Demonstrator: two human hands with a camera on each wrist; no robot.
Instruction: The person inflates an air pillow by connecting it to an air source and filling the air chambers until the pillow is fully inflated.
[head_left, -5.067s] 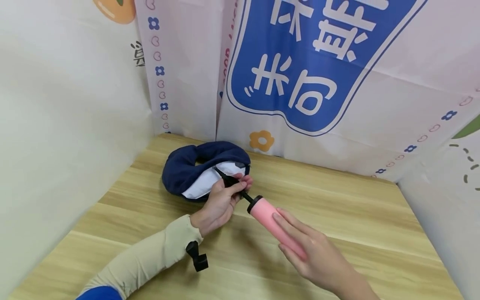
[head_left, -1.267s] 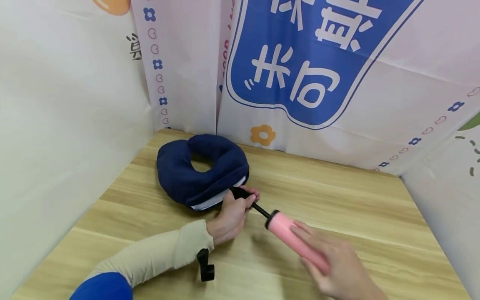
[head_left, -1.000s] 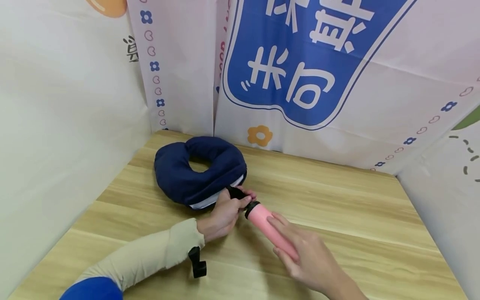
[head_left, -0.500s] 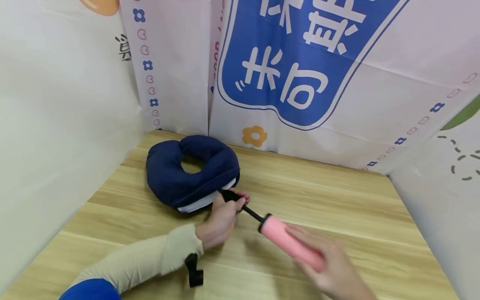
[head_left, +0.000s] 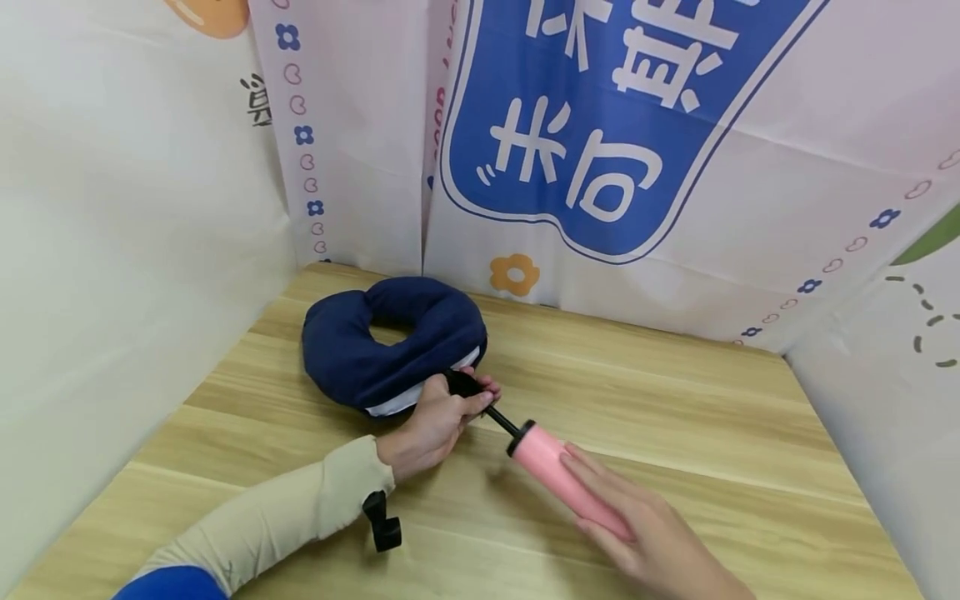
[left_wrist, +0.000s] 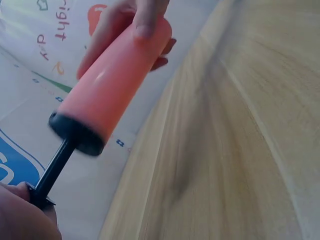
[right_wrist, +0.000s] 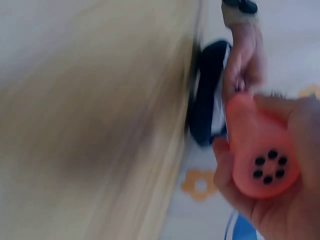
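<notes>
A navy blue ring-shaped neck pillow [head_left: 339, 346] lies on the table at the left back, plump, with a strip of white lining [head_left: 393, 402] along its near edge. My left hand [head_left: 429, 427] pinches the black end of a pink hand air pump [head_left: 566, 477] beside that strip; the nozzle tip is hidden by the fingers and cloth. Around the pink barrel [left_wrist: 112, 82] my right hand [head_left: 648, 529] is curled, with a short length of black rod [left_wrist: 56, 167] showing between the hands. In the right wrist view, black holes dot the barrel's end cap [right_wrist: 265, 175].
The wood-grain table [head_left: 675, 433] extends to the right and front. White printed sheets [head_left: 375, 125] rise behind it and on both sides. A black mount [head_left: 382, 523] hangs from the left sleeve's cuff.
The pump barrel has slid in to the left hand and back out along the rod. Since the oldest frame the pillow looks fuller, and less white lining shows.
</notes>
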